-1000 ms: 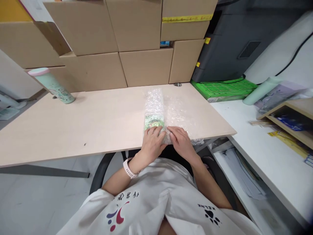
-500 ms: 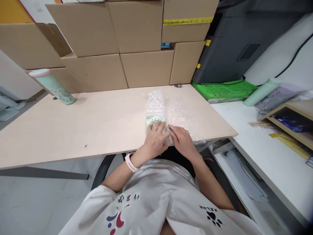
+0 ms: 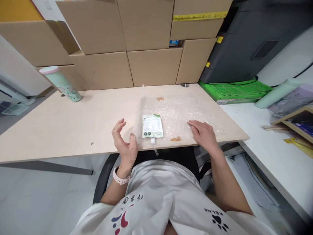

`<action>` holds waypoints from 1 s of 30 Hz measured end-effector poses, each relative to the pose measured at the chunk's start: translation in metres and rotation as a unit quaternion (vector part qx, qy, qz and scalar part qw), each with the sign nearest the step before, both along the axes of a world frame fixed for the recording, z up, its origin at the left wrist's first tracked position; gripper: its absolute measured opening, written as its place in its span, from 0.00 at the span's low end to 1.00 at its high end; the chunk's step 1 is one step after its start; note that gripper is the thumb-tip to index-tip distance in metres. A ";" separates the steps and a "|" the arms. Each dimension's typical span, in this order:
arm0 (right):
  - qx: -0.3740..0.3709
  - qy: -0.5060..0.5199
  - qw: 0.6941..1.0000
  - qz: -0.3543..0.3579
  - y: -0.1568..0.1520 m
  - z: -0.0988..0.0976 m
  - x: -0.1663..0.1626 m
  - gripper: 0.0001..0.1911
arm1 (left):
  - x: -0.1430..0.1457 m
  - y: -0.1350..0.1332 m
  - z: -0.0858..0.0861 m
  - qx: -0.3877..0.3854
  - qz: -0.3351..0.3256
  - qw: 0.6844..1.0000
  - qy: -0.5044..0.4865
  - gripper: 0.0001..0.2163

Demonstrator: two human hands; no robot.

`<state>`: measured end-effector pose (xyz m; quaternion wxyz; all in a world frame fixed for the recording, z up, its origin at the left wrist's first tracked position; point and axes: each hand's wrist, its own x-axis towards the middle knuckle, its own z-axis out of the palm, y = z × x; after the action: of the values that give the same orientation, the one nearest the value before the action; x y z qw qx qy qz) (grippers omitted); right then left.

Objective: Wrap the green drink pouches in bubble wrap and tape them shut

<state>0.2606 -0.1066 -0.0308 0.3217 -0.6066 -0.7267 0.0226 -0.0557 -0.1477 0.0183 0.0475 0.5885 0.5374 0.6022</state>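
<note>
A white and green spout pouch [image 3: 152,126] lies on a spread sheet of bubble wrap [image 3: 181,112] near the table's front edge, its label side up. Its white spout points toward me. My left hand [image 3: 124,143] is raised beside the wrap's left edge, fingers curved and apart, with nothing in it. On the right part of the wrap, my right hand [image 3: 204,135] rests palm down with its fingers stretched out, apart from the pouch. Two small brownish crumpled patches, perhaps tape, show on the wrap.
Cardboard boxes [image 3: 154,67] are stacked along the back of the table [image 3: 107,120]. A pale green tumbler [image 3: 65,86] stands at the back left. To the right are a green flat box [image 3: 234,92], a dark grey machine [image 3: 239,45] and a white side desk [image 3: 269,140].
The bubble wrap, earlier folded around the pouch, now lies spread out with the pouch uncovered. My hands have moved apart, the left to the left and the right to the right.
</note>
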 end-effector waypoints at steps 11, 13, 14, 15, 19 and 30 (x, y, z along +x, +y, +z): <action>-0.137 0.068 0.984 0.095 0.011 0.050 -0.101 0.19 | -0.013 -0.009 0.002 -0.023 -0.016 0.993 0.119 0.17; -0.146 0.095 0.979 0.107 0.017 0.045 -0.111 0.21 | -0.016 -0.014 0.006 0.026 0.028 0.990 0.132 0.18; -0.147 0.117 0.976 0.106 0.021 0.042 -0.114 0.22 | -0.017 -0.016 0.008 0.054 0.037 0.987 0.146 0.18; -0.148 0.140 0.974 0.100 0.025 0.038 -0.115 0.23 | -0.018 -0.016 0.009 0.074 0.032 0.982 0.168 0.17; -0.162 0.195 0.964 0.082 0.038 0.024 -0.112 0.23 | -0.019 -0.009 0.003 -0.006 -0.061 0.950 0.305 0.12; -0.192 0.278 0.932 0.133 0.057 0.026 -0.132 0.18 | -0.055 0.015 -0.025 -0.176 0.018 0.959 0.219 0.06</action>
<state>0.1286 -0.0491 -0.0053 0.3827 -0.5241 -0.6636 0.3721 -0.1104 -0.1322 -0.0066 0.0208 0.6786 0.6428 0.3549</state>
